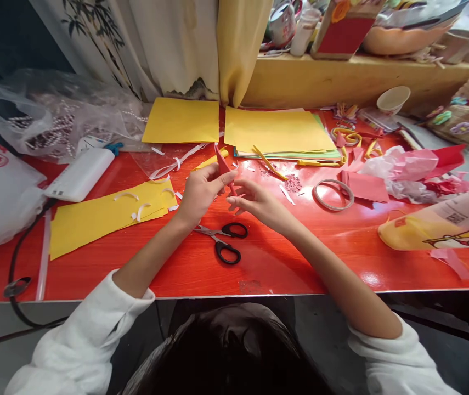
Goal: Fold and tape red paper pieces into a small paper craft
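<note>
My left hand (202, 193) pinches a narrow folded strip of red paper (222, 161) between thumb and fingers, above the middle of the table. The strip stands tilted, its upper end pointing away from me. Just right of it is my right hand (258, 201), fingers loosely bent and apart, close to the strip's lower end. Whether they touch it is hard to see. Below the hands lie scissors (225, 239) with black handles, their blades partly hidden behind my left wrist.
Yellow paper strips (102, 219) lie left; yellow sheets (275, 129) are stacked at the back. Right are a tape roll (315, 196), red paper pieces (366, 186), crumpled tissue (407, 170) and a printed pouch (444, 222). A white power bank-like box (80, 174) sits left beside plastic bags (1, 192).
</note>
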### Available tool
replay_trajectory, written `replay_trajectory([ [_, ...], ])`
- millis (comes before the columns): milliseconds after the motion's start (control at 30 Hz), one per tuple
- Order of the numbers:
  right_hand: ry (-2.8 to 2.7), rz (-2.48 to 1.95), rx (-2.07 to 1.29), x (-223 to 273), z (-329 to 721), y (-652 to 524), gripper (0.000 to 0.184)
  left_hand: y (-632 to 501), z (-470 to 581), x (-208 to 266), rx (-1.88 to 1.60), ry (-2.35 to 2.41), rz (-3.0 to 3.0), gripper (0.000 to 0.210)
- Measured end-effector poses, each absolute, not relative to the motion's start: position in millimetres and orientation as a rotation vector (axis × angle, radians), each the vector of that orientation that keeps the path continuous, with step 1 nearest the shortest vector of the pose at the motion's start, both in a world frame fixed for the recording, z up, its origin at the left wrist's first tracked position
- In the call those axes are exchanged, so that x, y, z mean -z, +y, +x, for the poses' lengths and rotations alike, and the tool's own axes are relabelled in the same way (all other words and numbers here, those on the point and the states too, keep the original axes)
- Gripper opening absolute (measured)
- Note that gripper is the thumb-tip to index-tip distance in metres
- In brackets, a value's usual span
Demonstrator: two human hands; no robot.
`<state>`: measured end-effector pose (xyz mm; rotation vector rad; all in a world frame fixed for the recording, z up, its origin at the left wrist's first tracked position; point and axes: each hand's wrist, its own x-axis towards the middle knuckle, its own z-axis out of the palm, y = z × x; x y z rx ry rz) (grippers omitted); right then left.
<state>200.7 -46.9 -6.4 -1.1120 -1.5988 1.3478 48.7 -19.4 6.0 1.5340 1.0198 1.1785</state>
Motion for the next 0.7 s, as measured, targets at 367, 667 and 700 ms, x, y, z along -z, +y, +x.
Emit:
replay_trajectory([
  [367,-1.428,-1.172,-1.415,0.3,203.1,-45.9,0.021,-12.6,47.9,-1.3,-1.196,0.989,1.390,0.033],
  [667,-1.243,-1.038,-1.631,4.1,205.5,-42.1,0.028,-10.2,44.8,-2.6,-1.306,1.046,1.382,0.030],
  [700,-1.245,-1.012,-1.645,4.5,205.8,-42.3,0.027,-9.8,44.5,-2.2,-1.312,1.046,1.385,0.030],
])
